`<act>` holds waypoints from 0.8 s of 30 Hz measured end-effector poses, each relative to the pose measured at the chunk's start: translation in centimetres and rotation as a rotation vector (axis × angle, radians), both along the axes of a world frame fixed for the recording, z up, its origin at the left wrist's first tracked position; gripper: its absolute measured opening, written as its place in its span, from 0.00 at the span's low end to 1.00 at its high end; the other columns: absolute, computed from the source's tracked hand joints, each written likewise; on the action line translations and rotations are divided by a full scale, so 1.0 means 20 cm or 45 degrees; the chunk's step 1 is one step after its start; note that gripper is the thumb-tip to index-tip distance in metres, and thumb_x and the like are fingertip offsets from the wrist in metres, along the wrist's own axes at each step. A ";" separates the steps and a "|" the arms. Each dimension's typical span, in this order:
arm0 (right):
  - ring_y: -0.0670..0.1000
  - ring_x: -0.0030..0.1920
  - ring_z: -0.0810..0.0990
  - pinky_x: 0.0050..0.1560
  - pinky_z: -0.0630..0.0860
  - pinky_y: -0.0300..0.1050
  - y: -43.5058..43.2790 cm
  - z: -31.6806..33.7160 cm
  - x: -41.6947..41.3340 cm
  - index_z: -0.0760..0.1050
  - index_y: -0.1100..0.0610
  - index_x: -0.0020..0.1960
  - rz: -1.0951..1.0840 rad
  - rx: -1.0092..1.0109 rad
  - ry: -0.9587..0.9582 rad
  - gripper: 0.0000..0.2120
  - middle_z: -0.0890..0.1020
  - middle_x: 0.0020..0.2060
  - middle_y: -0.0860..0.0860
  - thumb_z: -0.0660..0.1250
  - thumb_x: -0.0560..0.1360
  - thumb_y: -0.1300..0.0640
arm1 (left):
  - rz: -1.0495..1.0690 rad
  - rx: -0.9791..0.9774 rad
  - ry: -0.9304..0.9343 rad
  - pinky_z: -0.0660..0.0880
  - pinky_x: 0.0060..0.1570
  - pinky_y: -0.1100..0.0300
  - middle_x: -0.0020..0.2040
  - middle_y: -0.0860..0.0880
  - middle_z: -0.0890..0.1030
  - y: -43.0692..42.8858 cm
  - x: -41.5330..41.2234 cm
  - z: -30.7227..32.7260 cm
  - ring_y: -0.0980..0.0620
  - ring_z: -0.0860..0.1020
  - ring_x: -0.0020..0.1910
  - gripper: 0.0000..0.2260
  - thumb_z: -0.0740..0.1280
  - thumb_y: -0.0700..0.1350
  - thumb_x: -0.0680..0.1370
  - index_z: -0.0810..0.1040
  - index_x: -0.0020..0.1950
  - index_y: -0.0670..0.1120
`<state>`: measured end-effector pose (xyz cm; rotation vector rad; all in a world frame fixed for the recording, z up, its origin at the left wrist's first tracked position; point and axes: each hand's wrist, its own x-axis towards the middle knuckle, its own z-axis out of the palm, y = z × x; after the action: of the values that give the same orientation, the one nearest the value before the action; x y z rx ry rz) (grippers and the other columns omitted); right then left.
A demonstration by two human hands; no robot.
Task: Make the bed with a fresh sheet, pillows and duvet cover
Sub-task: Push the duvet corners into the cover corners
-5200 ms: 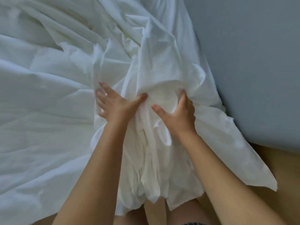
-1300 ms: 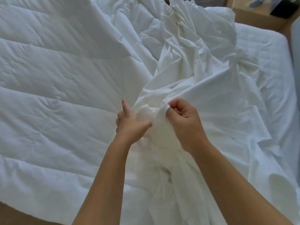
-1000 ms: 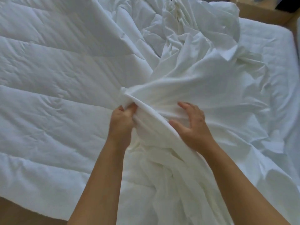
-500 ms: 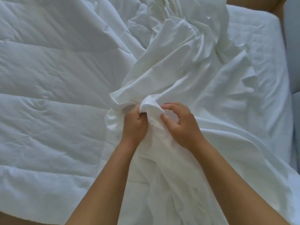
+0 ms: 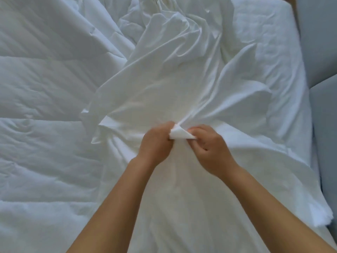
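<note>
Duvet (image 5: 45, 125) is spread over the bed's left half. Duvet cover (image 5: 164, 79) is bunched at centre, partly on the duvet, and trailed to the near edge. Mattress (image 5: 269, 33) is exposed along the right edge, with a panel (image 5: 324, 42) beside it. Cover corner (image 5: 179, 134) is pinched between left hand (image 5: 156, 145) and right hand (image 5: 209, 148), mid-bed.

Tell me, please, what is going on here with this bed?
A person is making the bed. The left hand and right hand together pinch a corner of the thin white cover, which lies crumpled down the middle. The quilted duvet lies spread on the left, outside the cover. The mattress shows at the right.
</note>
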<state>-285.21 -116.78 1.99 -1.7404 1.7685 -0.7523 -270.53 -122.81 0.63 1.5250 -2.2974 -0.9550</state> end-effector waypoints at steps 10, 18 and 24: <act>0.64 0.45 0.78 0.45 0.76 0.56 0.24 -0.10 -0.40 0.80 0.64 0.52 -0.257 0.057 0.396 0.19 0.83 0.47 0.58 0.59 0.65 0.69 | 0.019 0.255 -0.672 0.66 0.63 0.50 0.70 0.45 0.67 0.00 0.10 0.02 0.43 0.65 0.68 0.30 0.65 0.44 0.71 0.62 0.73 0.51; 0.60 0.44 0.81 0.43 0.80 0.49 0.45 -0.12 -0.31 0.81 0.65 0.52 0.082 -0.059 0.314 0.17 0.83 0.44 0.58 0.63 0.65 0.71 | 0.050 0.363 -0.544 0.69 0.43 0.56 0.47 0.43 0.79 0.13 -0.63 -0.03 0.44 0.77 0.47 0.19 0.59 0.58 0.79 0.75 0.50 0.42; 0.63 0.45 0.81 0.46 0.75 0.55 0.46 -0.18 -0.61 0.82 0.62 0.48 -0.475 0.044 0.431 0.09 0.82 0.45 0.60 0.70 0.68 0.67 | 0.581 -0.031 -0.120 0.64 0.35 0.53 0.28 0.44 0.71 -0.02 -0.28 0.11 0.39 0.74 0.37 0.17 0.59 0.52 0.72 0.71 0.31 0.40</act>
<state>-297.41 -107.56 -1.70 -1.6045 2.3639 -0.5901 -276.20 -123.25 2.87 1.9975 -1.8739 -0.7386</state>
